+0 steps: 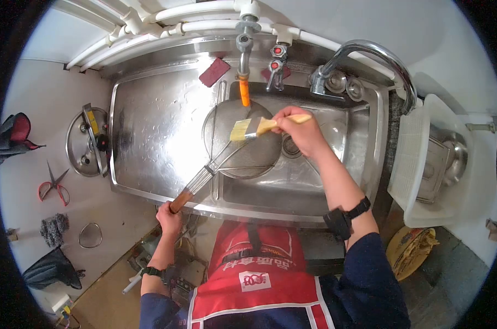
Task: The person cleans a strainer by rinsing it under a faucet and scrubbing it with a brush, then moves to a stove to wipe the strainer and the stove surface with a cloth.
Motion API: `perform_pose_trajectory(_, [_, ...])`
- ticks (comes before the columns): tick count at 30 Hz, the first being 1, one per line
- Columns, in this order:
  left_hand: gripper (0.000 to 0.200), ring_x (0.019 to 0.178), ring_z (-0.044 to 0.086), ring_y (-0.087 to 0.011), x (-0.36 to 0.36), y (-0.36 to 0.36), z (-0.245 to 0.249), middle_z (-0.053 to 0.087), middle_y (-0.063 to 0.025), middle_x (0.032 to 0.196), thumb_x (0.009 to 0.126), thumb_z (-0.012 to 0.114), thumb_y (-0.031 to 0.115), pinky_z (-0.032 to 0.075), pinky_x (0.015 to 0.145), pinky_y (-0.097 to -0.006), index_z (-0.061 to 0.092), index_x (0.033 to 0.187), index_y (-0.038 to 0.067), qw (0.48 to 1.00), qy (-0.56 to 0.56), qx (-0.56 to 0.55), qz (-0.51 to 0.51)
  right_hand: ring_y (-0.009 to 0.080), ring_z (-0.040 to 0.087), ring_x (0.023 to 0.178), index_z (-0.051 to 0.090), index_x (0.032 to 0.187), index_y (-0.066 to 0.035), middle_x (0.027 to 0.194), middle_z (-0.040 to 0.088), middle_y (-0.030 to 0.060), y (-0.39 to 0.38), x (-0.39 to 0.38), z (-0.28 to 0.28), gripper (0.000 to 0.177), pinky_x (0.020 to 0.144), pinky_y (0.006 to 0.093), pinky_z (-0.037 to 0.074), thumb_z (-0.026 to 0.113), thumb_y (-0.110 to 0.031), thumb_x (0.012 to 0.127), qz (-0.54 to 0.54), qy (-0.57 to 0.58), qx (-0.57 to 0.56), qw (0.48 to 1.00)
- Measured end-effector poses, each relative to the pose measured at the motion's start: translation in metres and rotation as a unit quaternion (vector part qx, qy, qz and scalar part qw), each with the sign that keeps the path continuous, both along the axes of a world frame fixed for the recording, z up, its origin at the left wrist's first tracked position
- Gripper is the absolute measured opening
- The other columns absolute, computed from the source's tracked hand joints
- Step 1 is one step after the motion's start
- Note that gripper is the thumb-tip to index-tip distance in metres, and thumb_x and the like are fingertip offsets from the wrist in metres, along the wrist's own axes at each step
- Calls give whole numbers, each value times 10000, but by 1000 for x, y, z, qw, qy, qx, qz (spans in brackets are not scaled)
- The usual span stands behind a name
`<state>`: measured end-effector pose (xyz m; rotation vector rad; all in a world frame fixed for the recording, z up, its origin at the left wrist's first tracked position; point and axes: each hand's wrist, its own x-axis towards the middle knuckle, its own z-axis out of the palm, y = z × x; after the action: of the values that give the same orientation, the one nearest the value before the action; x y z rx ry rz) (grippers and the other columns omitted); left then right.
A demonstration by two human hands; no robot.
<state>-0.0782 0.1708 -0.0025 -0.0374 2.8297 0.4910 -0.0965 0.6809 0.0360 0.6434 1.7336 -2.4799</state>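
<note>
In the head view, my left hand [170,219] is closed round the wooden handle of a large round mesh strainer [243,162]. The strainer lies tilted over the sink's middle edge, its wire arms running up to the mesh. My right hand [301,131] grips the pale wooden handle of a flat brush [253,129]. Its yellowish bristles are over the mesh and point left. Just above the strainer's far rim hangs the orange spout [244,93] of a tap [244,57].
The steel sink [149,101] has a wet drainboard on the left and a basin on the right. A dark red scouring pad [214,72] lies at the back. A curved faucet [369,48] arches over the right side, near a white plastic basket [407,159] holding metal pans.
</note>
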Motion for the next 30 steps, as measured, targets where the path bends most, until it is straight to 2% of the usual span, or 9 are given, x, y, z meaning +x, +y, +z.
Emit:
perform_pose_trajectory(2, [143, 834, 597, -399, -6, 1, 5, 637, -157, 811, 677, 651, 46, 470, 748, -459, 618, 816, 39, 999, 35, -21, -33, 160, 669, 808, 631, 956, 5, 922, 678, 94, 16, -6, -15, 83, 747, 277, 541, 612, -62, 912, -6, -12, -32, 999])
perform_pose_trajectory(8, [133, 859, 585, -390, -15, -10, 5, 631, -134, 828, 692, 647, 52, 446, 761, -471, 615, 821, 63, 993, 85, -17, -81, 150, 663, 782, 645, 974, 7, 897, 676, 79, 46, -3, -37, 121, 710, 279, 536, 616, -93, 913, -136, -65, 136, 979])
perform_pose_trajectory(12, [154, 884, 568, -358, -23, -5, 14, 613, -100, 841, 697, 647, 40, 404, 788, -464, 617, 840, 91, 983, 118, -85, -114, 127, 658, 757, 684, 940, -17, 848, 695, 49, 31, -5, -12, 125, 681, 268, 527, 678, -125, 876, -196, -16, 47, 979])
perform_pose_trajectory(15, [167, 879, 556, -337, -29, -1, 14, 592, -79, 829, 689, 648, 39, 387, 807, -449, 616, 839, 104, 980, 124, -99, -123, 186, 681, 775, 699, 968, -30, 864, 707, 74, 13, -12, -5, 175, 719, 312, 536, 698, -126, 822, -92, 51, 285, 953])
perform_pose_trajectory(18, [163, 862, 549, -321, -26, 2, 14, 574, -63, 810, 685, 642, 35, 379, 814, -437, 615, 826, 113, 974, 152, -112, -125, 142, 650, 793, 690, 999, -17, 910, 706, 60, 2, -20, -17, 184, 745, 278, 516, 679, -85, 829, -96, 93, 399, 907])
perform_pose_trajectory(23, [145, 848, 549, -296, -16, 4, 12, 569, -42, 802, 698, 629, 30, 372, 806, -425, 619, 803, 130, 965, 183, -149, -111, 158, 670, 811, 709, 990, -26, 885, 724, 92, -5, -24, -6, 194, 762, 301, 519, 663, -131, 834, -46, 1, 365, 930])
perform_pose_trajectory(25, [137, 839, 546, -285, -11, 8, 11, 566, -31, 793, 702, 631, 39, 370, 786, -424, 625, 795, 140, 958, 204, -178, -95, 265, 705, 776, 725, 930, -49, 830, 722, 157, -5, -22, 5, 196, 737, 357, 539, 675, -208, 827, 7, -1, 361, 933])
perform_pose_trajectory(28, [142, 825, 543, -283, -6, 12, 7, 566, -30, 788, 702, 623, 38, 369, 763, -426, 627, 798, 142, 957, 205, -189, -79, 260, 707, 779, 725, 925, -51, 815, 719, 155, -2, -16, 32, 203, 728, 358, 538, 675, -227, 837, 86, -69, 361, 926])
perform_pose_trajectory(30, [140, 818, 543, -284, -5, 14, 7, 565, -31, 782, 699, 619, 34, 369, 749, -425, 624, 790, 140, 955, 222, -180, -76, 216, 693, 797, 719, 937, -35, 855, 723, 135, -3, -21, 34, 201, 749, 337, 530, 665, -205, 844, 32, -51, 357, 932])
